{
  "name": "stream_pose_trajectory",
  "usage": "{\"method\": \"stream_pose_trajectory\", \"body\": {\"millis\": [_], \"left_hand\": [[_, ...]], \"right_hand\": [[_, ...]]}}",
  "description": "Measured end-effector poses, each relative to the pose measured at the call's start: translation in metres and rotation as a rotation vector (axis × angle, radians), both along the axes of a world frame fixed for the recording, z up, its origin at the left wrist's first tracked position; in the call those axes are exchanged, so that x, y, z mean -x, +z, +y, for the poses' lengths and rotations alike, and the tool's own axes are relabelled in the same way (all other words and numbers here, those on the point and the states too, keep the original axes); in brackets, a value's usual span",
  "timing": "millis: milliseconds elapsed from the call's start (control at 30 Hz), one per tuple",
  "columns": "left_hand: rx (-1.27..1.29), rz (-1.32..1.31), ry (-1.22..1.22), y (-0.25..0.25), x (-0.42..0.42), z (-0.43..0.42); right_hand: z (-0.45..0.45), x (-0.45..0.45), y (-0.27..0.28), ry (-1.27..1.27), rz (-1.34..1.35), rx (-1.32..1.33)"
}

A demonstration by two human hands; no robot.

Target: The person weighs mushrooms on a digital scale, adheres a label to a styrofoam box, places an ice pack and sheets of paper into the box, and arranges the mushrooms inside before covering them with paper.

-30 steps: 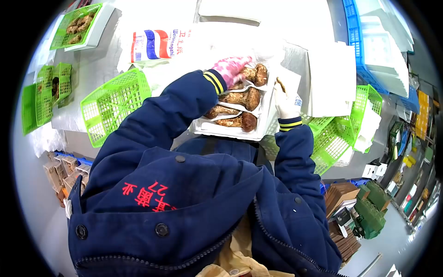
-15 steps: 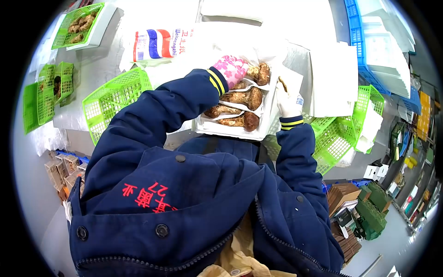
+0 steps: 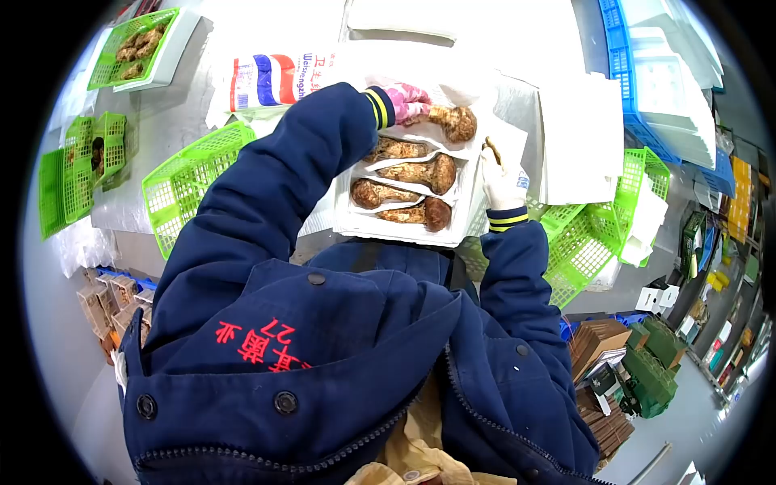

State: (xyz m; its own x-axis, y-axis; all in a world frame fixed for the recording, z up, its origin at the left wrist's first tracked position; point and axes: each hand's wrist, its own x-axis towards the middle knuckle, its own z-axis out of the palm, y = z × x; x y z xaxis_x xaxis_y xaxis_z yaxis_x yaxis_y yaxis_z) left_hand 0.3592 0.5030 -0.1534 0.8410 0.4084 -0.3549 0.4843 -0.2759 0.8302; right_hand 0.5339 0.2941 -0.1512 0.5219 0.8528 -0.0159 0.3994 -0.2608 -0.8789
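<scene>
My left hand (image 3: 406, 103), in a pink floral glove, is closed round the stem end of a mushroom (image 3: 457, 124) at the far end of a white foam box (image 3: 454, 234). The mushroom's brown cap points right; its stem end is partly hidden by the glove. Nearer me in the box, other mushrooms (image 3: 428, 173) lie in rows with white paper strips between them. At the box's right side is my right hand (image 3: 505, 184) in a white glove, closed on a thin brown object (image 3: 492, 150) that sticks up from the fingers. What kind of thing it is, I cannot make out.
A green basket (image 3: 194, 182) stands left of the box, and more green baskets (image 3: 582, 250) are at the right. White foam sheets (image 3: 580, 141) lie beyond my right hand. A tissue pack (image 3: 271, 81) is at the back left, a blue crate (image 3: 621, 65) at the far right.
My left hand has shifted slightly left, and the mushroom at it has turned, its cap now facing right and more fully visible. My right hand stays nearly still with the brown object.
</scene>
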Motion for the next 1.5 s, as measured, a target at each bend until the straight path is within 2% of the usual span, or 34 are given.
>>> {"method": "stream_pose_trajectory", "body": {"millis": [33, 100, 133, 300, 433, 467, 667, 767, 833, 900, 967, 1033, 1133, 1200, 1233, 1333, 1433, 1500], "left_hand": [[0.263, 0.062, 0.023, -0.004, -0.001, 0.005], [-0.089, 0.047, -0.226, -0.013, -0.005, 0.016], [-0.169, 0.064, -0.268, -0.013, -0.007, 0.018], [-0.645, 0.313, -0.227, 0.024, -0.006, -0.013], [-0.824, 0.406, -0.216, 0.027, -0.008, -0.027], [-0.742, 0.391, -0.189, 0.024, -0.009, -0.028], [-0.71, 0.284, -0.235, 0.03, -0.006, -0.021], [-0.695, 0.244, -0.267, 0.033, -0.006, -0.02], [-0.66, 0.218, -0.254, 0.026, -0.004, -0.018], [-0.6, 0.148, -0.138, 0.001, 0.008, -0.017], [-0.474, 0.109, -0.062, -0.006, 0.009, -0.014], [-0.238, 0.127, -0.049, 0.017, 0.012, -0.01], [-0.244, 0.071, -0.154, 0.005, 0.013, -0.004], [-0.541, 0.204, -0.275, 0.014, 0.007, -0.009], [-0.583, 0.231, -0.226, 0.018, 0.007, -0.015], [-0.764, 0.238, -0.34, 0.023, 0.005, -0.026], [-0.663, 0.158, -0.299, 0.01, -0.001, -0.021], [-0.5, 0.064, -0.27, 0.005, 0.0, -0.013]], "right_hand": [[0.002, 0.0, 0.0, -0.004, 0.006, 0.001], [0.004, 0.0, 0.005, -0.004, -0.015, 0.007], [0.006, 0.001, 0.007, -0.005, -0.037, 0.012], [0.015, -0.005, -0.006, -0.005, -0.038, 0.018], [0.022, -0.006, -0.009, 0.003, -0.017, 0.005], [0.023, -0.006, -0.008, 0.003, -0.016, 0.005], [0.025, -0.008, -0.012, 0.018, -0.016, -0.009], [0.024, -0.003, 0.001, 0.026, -0.109, 0.066], [0.023, -0.001, 0.0, 0.005, -0.046, 0.079], [0.023, 0.001, 0.0, 0.013, -0.075, 0.079], [0.024, 0.002, -0.002, 0.021, -0.104, 0.079], [0.026, 0.002, -0.004, 0.015, -0.048, 0.042], [0.025, 0.002, -0.012, 0.002, -0.025, 0.013], [0.025, 0.005, -0.004, -0.004, -0.012, 0.058], [0.026, 0.006, -0.001, -0.01, 0.002, 0.102], [0.027, 0.0, -0.01, 0.022, -0.095, 0.038], [0.026, -0.004, -0.014, 0.011, -0.094, 0.037], [0.025, -0.006, -0.018, 0.03, -0.123, 0.006]]}}
